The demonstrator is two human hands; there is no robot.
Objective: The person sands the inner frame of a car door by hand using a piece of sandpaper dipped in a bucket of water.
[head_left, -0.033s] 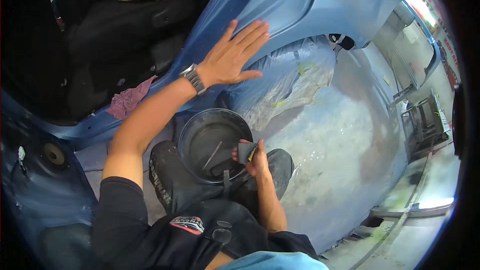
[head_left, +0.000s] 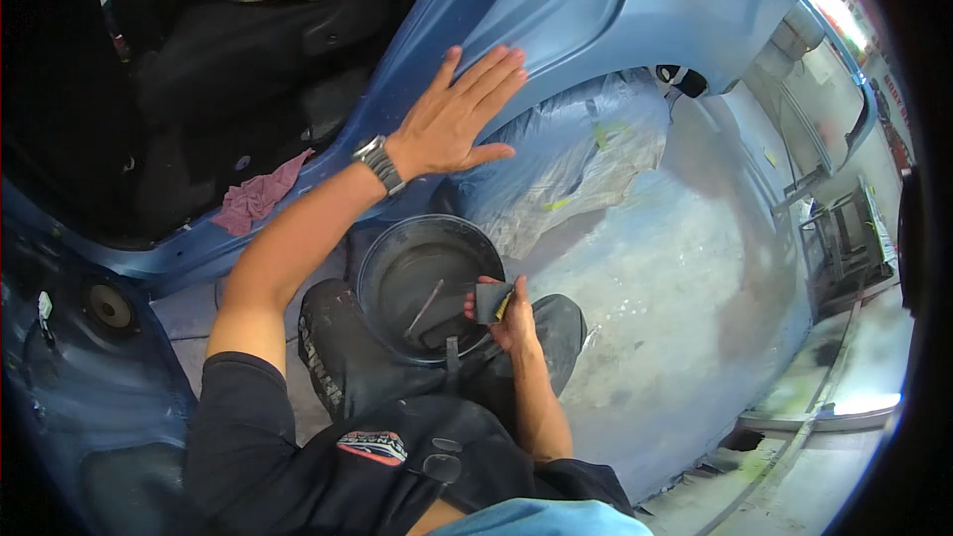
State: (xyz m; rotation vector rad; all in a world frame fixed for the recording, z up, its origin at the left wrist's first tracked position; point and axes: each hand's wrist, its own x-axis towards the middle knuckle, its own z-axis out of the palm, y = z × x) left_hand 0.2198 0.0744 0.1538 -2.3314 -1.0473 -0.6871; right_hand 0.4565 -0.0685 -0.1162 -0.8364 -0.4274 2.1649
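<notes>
Left hand (head_left: 452,124) spreading flat, empty, seemingly touching blue quarter panel (head_left: 571,40), 12 o'clock; right hand (head_left: 516,326) gripping grey pad (head_left: 489,304), black tub's (head_left: 382,263) 4 o'clock. You're apparently mid-work; finished, remaining areas not showing apart.

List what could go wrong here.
The left hand lies spread over the blue panel; its wristwatch might scratch it. The right hand holds a grey pad near the black tub, so it could drop in. The pink cloth, bunched on the sill, could slide off.
</notes>
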